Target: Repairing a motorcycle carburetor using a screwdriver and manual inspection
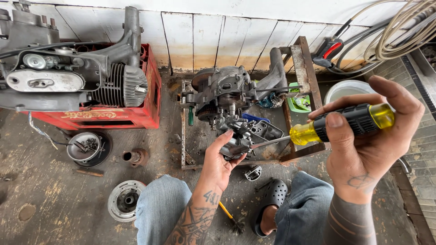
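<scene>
- Right hand (363,154): fingers closed around screwdriver (340,124), shaft tip at small engine part (238,140).
- Left hand (218,163): fingers cup that part, apparently gripping; engine (225,97) on rusty frame (302,68) just behind.

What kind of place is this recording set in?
Most likely a small engine or scooter repair workshop: a stripped engine on a red crate, another engine in a rusty metal stand, loose parts on the stained floor.
</scene>
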